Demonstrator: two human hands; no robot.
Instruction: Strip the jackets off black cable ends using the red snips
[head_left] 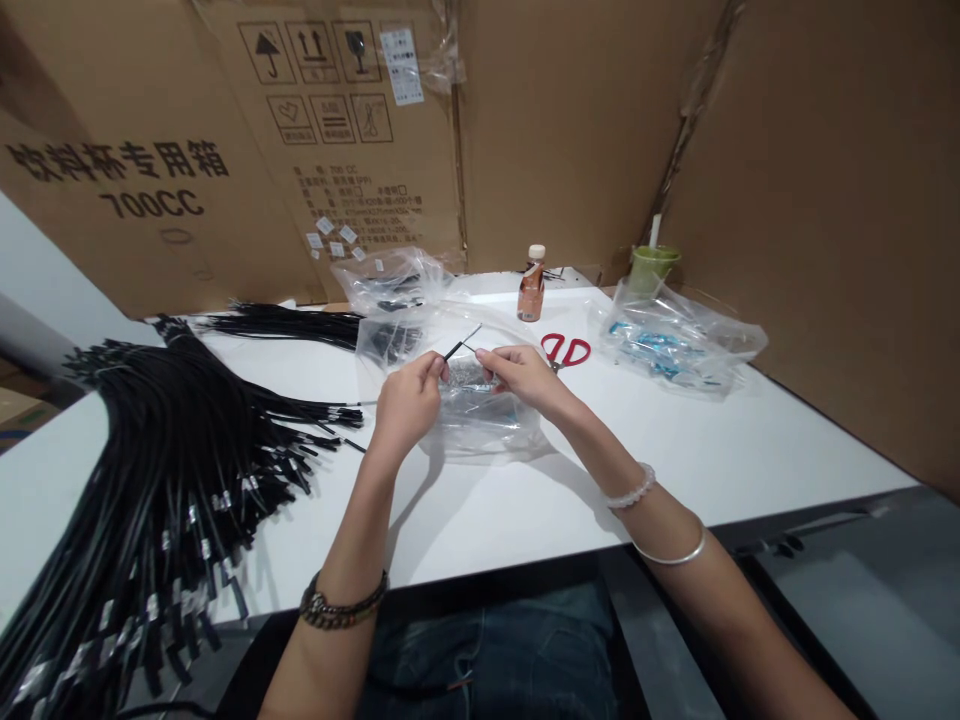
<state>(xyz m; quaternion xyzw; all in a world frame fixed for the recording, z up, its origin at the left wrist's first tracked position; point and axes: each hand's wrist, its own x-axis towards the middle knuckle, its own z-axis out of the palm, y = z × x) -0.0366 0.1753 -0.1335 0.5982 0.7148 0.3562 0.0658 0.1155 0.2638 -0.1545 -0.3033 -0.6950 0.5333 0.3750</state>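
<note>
My left hand (409, 398) is closed in a pinch on a black cord (453, 351), whose end points up and to the right. Facing it, my right hand (525, 375) pinches a thin dark strand (469, 347) that meets the cord's tip. A slim greyish piece (474, 332) also sticks up from that tip; what it is, I cannot make out. Below both hands lies a clear plastic bag (491, 435) with small silvery pieces inside. Red-handled scissors (576, 352) rest just beyond my right hand, their blades partly hidden.
A big bundle of black cords (172, 450) covers the table's left side and hangs over its front edge. More cords (292, 325) lie behind. A small bottle (531, 285), a green cup (652, 268) and a bag with blue pieces (667, 350) stand near the cardboard wall (570, 130).
</note>
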